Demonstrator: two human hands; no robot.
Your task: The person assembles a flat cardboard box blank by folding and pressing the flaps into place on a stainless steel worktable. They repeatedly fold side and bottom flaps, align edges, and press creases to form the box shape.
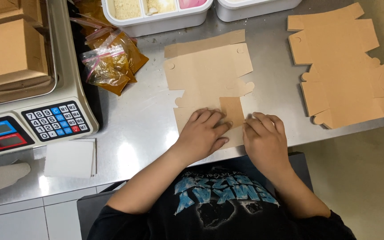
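Note:
A flat brown cardboard box blank (207, 71) lies on the steel counter (138, 115) in front of me. My left hand (203, 133) presses palm-down on its near end, fingers over a folded flap (232, 111). My right hand (265, 138) rests at the blank's near right corner, fingertips touching the flap's edge. Both hands press on the cardboard near the counter's front edge.
A stack of flat box blanks (341, 66) lies at the right. A weighing scale (27, 89) carrying cardboard boxes stands at the left, with bags of brown sauce (110, 58) beside it. White compartment tubs (156, 13) sit at the back. White paper slips (70, 158) lie near the front left.

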